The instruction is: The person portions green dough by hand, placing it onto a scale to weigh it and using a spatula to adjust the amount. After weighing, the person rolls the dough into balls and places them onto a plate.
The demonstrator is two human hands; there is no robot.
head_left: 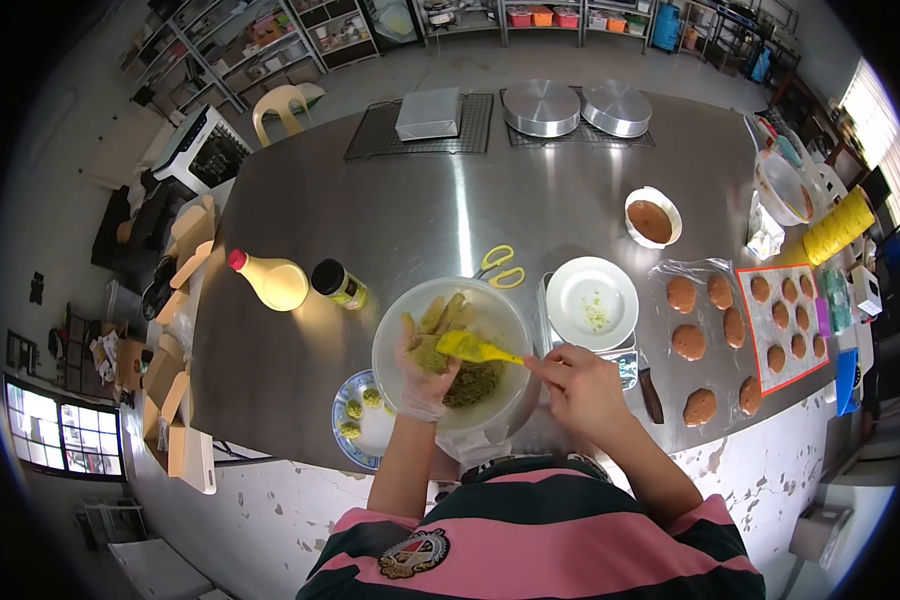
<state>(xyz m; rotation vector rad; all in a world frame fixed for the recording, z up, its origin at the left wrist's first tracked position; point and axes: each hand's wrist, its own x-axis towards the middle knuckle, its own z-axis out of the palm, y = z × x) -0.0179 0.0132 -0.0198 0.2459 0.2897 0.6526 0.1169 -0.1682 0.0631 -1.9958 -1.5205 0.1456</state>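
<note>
your left hand (425, 360), gloved and spread open, cups green dough over the glass bowl (395, 325), which holds a darker green mass. your right hand (580, 385) pinches the handle of a yellow spatula (470, 348), its blade on the dough in your palm. the blue plate (348, 440) by the bowl carries small green balls; the white plate (592, 303) holds green crumbs.

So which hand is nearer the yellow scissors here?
Left. The left hand is over the mixing bowl, just below the scissors; the right hand, holding the yellow spatula, sits lower and further right.
</note>
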